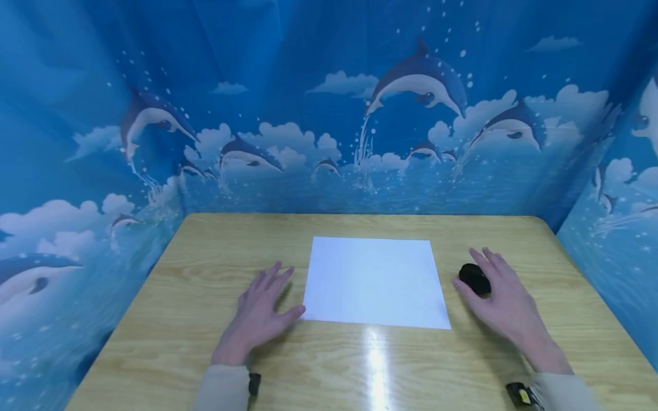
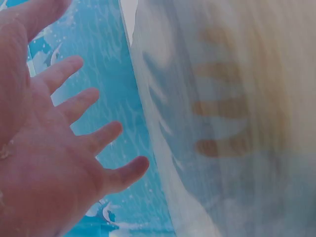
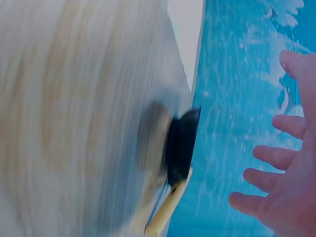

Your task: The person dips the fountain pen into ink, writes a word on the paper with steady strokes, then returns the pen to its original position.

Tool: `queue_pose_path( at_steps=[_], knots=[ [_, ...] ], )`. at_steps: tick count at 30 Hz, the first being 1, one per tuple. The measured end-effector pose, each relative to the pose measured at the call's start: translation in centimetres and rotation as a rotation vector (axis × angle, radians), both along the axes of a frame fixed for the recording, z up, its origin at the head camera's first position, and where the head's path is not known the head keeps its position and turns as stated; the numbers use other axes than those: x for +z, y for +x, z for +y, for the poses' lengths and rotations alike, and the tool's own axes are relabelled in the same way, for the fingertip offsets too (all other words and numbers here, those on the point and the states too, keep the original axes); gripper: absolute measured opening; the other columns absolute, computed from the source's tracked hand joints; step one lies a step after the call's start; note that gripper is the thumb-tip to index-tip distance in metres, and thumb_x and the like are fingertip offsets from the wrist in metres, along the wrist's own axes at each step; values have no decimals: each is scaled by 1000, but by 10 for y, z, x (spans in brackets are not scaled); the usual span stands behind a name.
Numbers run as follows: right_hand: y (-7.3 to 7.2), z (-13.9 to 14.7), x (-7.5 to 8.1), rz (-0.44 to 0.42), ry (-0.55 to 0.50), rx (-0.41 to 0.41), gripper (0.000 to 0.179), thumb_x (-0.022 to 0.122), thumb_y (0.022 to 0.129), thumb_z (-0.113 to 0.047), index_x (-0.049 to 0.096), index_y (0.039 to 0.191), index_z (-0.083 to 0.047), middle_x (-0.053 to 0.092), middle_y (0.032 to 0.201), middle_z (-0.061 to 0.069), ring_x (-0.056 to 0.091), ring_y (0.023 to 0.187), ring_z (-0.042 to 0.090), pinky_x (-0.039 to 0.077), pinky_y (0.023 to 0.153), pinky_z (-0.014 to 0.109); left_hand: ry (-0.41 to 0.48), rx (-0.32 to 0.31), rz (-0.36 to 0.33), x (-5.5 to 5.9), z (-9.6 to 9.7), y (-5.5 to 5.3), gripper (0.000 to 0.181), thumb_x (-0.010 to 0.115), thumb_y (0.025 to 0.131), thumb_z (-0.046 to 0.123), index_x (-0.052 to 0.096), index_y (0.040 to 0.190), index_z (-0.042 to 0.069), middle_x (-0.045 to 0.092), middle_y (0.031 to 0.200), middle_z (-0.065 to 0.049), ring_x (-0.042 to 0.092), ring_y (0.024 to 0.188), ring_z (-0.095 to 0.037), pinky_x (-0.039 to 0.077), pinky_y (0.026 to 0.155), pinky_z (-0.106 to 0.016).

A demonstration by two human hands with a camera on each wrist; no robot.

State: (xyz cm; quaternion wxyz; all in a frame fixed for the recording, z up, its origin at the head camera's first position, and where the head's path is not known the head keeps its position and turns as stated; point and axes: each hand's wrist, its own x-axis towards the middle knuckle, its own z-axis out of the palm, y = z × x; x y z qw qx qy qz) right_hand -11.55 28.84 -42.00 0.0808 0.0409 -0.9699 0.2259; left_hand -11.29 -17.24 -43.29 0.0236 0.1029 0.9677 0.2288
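Note:
A small black pan (image 1: 473,278) with a tan handle (image 3: 168,210) lies on the table at the right of a white sheet of paper (image 1: 375,282). My right hand (image 1: 506,302) hovers over it with fingers spread, hiding its handle in the head view. In the right wrist view a gap separates these fingers from the pan (image 3: 181,145). Left of the paper, my left hand (image 1: 262,317) is spread above the table and holds nothing. Its thumb tip appears by the paper's lower left corner in the head view.
The wood-grain table (image 1: 205,245) has a bright glare streak near its front. Blue curtains (image 1: 288,57) printed with dolphins and clouds hang behind it and at both sides. Each wrist carries a small dark device.

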Motion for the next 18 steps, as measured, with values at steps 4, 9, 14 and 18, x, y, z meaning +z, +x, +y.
queue_pose_path(
  at_steps=[4,9,14,18],
  knots=[
    [2,17,-4,23,-16,-32,78,60,99,-52,32,161,-14,31,163,29,29,147,55,33,98,79,15,-41,-13,0,5,-5,79,66,94,55,34,160,26,21,172,-8,22,154,-49,25,110,-82],
    [4,35,-13,-6,-11,-63,77,57,101,-52,31,161,-10,31,161,33,33,140,61,31,100,78,19,-75,-41,2,11,-13,79,68,93,52,35,160,28,20,172,-6,21,155,-46,23,112,-81],
    [6,49,-20,-15,-11,-85,74,56,102,-50,35,159,-8,36,157,35,38,133,64,34,96,79,21,-79,-79,0,16,-20,76,68,94,50,35,160,31,19,173,-3,20,157,-43,21,114,-80],
    [6,59,-24,-13,-27,-80,65,55,104,-44,43,153,-3,48,145,39,49,123,63,41,90,75,23,-77,-110,-3,18,-25,75,68,94,48,36,160,31,19,173,-2,20,157,-42,21,114,-80]
  ],
)
